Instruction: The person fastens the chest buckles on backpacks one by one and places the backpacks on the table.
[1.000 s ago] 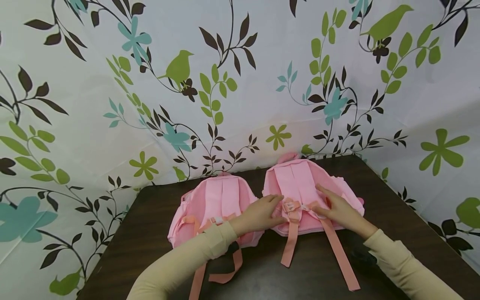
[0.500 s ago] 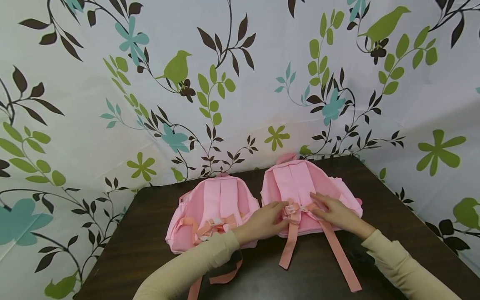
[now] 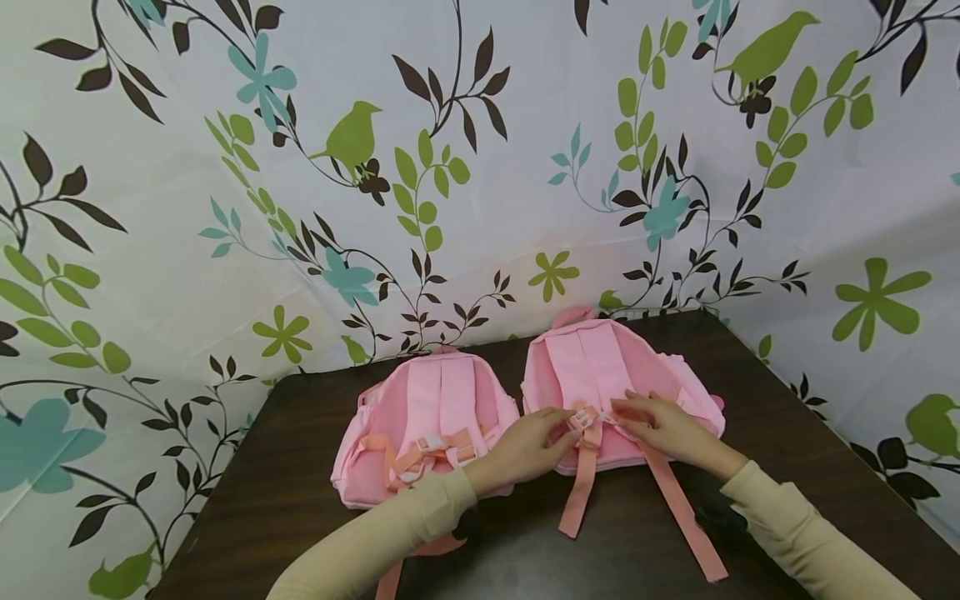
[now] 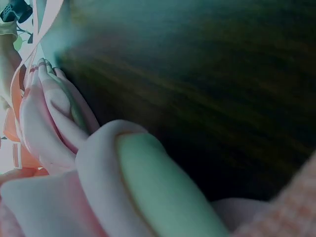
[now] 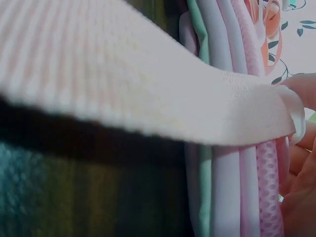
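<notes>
Two pink backpacks lie with their shoulder straps facing up. My hands are at the lower straps of the right backpack (image 3: 588, 350). My left hand (image 3: 525, 446) pinches the strap buckle (image 3: 583, 418) on its left side. The right hand (image 3: 671, 429) pinches a pale strap adjuster (image 5: 297, 111) on its right side, thumb and fingers bent around it in the right wrist view. Coral webbing tails (image 3: 579, 500) hang from both straps onto the table. The left backpack (image 3: 442, 392) lies under my left forearm. In the left wrist view the left fingers are mostly out of sight.
Both bags stand on a dark brown table (image 3: 270, 467). Behind it hangs a white cloth (image 3: 480, 208) printed with birds and leaves. Loose coral webbing (image 3: 390, 575) from the left backpack trails toward the table's front.
My right hand has lowered slightly and moved left, its fingers closing in on the strap adjuster. The left hand has come closer around the buckle. Both backpacks stay in place.
</notes>
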`<state>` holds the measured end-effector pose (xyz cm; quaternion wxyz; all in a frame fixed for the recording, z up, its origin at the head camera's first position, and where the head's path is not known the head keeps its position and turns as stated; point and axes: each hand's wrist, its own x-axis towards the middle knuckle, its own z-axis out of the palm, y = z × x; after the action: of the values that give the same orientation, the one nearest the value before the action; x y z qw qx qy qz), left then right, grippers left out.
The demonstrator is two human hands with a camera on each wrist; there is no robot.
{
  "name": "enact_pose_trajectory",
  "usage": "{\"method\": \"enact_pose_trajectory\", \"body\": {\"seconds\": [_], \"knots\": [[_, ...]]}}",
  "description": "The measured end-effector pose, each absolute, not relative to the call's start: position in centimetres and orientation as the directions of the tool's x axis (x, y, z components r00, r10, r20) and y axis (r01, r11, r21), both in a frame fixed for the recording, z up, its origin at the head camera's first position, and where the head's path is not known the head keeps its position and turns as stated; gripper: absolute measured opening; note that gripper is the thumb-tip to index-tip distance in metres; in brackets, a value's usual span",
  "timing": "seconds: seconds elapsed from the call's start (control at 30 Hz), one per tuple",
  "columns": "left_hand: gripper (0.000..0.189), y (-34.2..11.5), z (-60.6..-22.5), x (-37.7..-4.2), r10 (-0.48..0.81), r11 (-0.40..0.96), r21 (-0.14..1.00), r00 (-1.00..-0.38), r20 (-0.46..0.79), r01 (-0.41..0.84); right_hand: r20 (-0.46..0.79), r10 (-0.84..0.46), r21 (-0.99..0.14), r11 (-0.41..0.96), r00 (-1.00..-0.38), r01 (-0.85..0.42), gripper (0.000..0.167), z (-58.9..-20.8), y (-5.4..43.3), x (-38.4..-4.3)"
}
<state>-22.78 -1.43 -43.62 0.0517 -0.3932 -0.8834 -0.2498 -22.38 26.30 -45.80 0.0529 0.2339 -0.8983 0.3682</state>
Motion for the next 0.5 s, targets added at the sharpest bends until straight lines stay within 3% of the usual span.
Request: {"method": "enact_pose_trajectory", "body": {"seconds": [0.5], "knots": [[0.026,-0.89,-43.48,-23.08,0.648,0.524,0.485,-0.698,0.306,0.700,0.245,-0.371,-0.624,0.647,-0.896,-0.438,0.044,-45.99,26.07,-22.38]]}}
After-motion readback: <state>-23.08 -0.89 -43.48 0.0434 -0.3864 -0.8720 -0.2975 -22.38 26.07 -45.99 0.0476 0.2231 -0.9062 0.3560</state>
